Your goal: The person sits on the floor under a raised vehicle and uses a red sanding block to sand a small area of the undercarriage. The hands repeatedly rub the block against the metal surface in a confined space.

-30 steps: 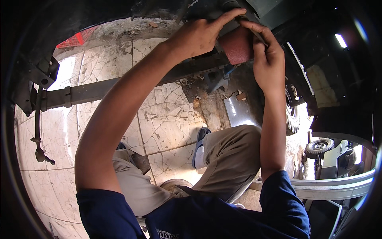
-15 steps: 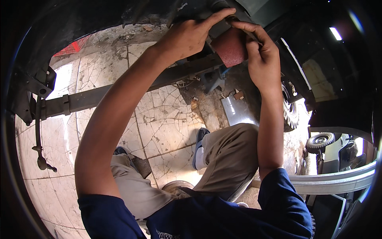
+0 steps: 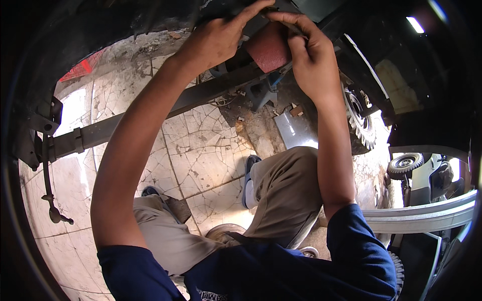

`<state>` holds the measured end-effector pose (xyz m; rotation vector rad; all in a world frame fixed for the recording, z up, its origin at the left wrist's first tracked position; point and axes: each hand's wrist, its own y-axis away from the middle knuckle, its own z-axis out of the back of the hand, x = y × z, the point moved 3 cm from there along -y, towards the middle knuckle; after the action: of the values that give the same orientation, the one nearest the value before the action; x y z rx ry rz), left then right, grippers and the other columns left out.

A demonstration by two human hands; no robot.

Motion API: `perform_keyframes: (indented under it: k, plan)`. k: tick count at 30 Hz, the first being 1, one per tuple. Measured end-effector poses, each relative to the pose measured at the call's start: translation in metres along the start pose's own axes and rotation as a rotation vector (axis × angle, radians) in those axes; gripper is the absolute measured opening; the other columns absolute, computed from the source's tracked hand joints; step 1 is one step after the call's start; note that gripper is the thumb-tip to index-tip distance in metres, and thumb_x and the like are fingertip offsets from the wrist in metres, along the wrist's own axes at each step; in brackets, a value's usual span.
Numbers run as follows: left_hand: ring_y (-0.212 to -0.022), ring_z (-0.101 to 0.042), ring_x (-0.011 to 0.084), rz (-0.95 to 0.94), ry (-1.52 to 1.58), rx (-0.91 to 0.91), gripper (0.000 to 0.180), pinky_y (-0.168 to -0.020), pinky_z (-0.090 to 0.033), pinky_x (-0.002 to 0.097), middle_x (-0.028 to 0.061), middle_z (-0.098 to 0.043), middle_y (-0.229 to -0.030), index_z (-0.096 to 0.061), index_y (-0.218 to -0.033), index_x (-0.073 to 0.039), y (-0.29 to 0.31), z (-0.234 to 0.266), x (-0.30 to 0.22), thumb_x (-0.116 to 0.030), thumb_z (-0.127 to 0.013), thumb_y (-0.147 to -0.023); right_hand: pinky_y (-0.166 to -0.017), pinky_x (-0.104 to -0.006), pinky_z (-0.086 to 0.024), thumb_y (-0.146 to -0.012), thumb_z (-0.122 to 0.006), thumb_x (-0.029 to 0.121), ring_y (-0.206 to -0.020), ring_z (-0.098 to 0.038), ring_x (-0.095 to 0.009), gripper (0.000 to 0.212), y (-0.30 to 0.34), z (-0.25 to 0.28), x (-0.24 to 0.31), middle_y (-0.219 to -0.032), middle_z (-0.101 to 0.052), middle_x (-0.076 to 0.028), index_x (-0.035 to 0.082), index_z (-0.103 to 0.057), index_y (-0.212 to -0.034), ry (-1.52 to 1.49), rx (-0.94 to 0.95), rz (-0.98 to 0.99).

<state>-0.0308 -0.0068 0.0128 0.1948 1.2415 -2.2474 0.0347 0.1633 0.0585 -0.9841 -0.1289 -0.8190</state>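
My left hand (image 3: 213, 44) is raised under the dark vehicle body, its index finger stretched to a small dark round part at the top edge. The other left fingers are mostly hidden. My right hand (image 3: 315, 60) is closed, thumb and fingers pinching a slim, dark bar-like tool (image 3: 295, 30) that reaches toward that same part. Its exact kind is unclear. Between my hands a reddish, rough-surfaced piece (image 3: 271, 47) sits against the underside; its upper edge is in shadow.
A long dark metal beam (image 3: 103, 134) crosses beneath my arms. Below the reddish piece is a blue-grey stand (image 3: 262, 95). A metal sheet (image 3: 296, 129) lies on the cracked tile floor (image 3: 206, 150). A tyre (image 3: 364, 120) and a silver rail (image 3: 422, 219) are to the right.
The view has shifted, so my hands and the reddish piece appear further left and higher. Both hands keep the same pose at the part.
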Motion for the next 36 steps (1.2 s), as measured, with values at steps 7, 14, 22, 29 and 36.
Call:
perform_keyframes:
  k: [7, 14, 22, 29, 36]
  plan:
    - [-0.068, -0.072, 0.0397, 0.049, 0.025, 0.009, 0.073, -0.061, -0.058, 0.05, 0.0301, -0.068, -0.081, -0.024, -0.16, -0.017, -0.002, -0.003, -0.003, 0.003, -0.052, -0.096, -0.089, -0.0326, -0.053, -0.096, -0.045, -0.002, -0.096, -0.07, -0.022, 0.038, 0.0, 0.003, -0.001, -0.106, -0.073, -0.014, 0.006, -0.067, -0.125, 0.044, 0.018, -0.009]
    - [-0.069, -0.072, 0.0395, -0.084, -0.001, -0.116, 0.071, -0.062, -0.06, 0.0492, 0.0323, -0.069, -0.088, -0.025, -0.16, -0.018, 0.002, -0.005, 0.0, 0.003, -0.049, -0.097, -0.08, -0.0311, -0.053, -0.095, -0.048, -0.003, -0.087, -0.071, -0.018, 0.037, 0.002, 0.003, 0.003, -0.095, -0.072, -0.014, 0.009, -0.068, -0.124, 0.038, -0.003, 0.085]
    - [-0.066, -0.071, 0.0414, -0.071, 0.001, -0.075, 0.076, -0.059, -0.058, 0.0497, 0.033, -0.069, -0.085, -0.024, -0.16, -0.016, 0.003, -0.006, 0.0, 0.006, -0.05, -0.092, -0.068, -0.0251, -0.048, -0.096, -0.045, -0.002, -0.071, -0.055, -0.008, 0.038, 0.002, 0.003, 0.006, -0.089, -0.07, -0.008, 0.007, -0.067, -0.125, 0.047, 0.018, -0.019]
    - [-0.075, -0.073, 0.0428, -0.039, 0.036, -0.055, 0.073, -0.064, -0.059, 0.0513, 0.033, -0.069, -0.089, -0.025, -0.16, -0.015, 0.005, -0.007, -0.001, 0.003, -0.052, -0.094, -0.078, -0.0285, -0.052, -0.096, -0.046, -0.002, -0.082, -0.064, -0.013, 0.037, 0.004, 0.006, 0.007, -0.094, -0.071, -0.012, 0.006, -0.067, -0.126, 0.003, 0.038, -0.044]
    - [-0.074, -0.072, 0.0442, -0.062, 0.028, -0.105, 0.073, -0.065, -0.059, 0.0515, 0.0341, -0.069, -0.089, -0.025, -0.16, -0.015, 0.003, -0.008, -0.001, 0.004, -0.052, -0.094, -0.08, -0.0291, -0.053, -0.095, -0.047, -0.002, -0.084, -0.066, -0.013, 0.038, 0.003, 0.006, 0.005, -0.093, -0.071, -0.012, 0.008, -0.068, -0.126, -0.03, 0.012, 0.018]
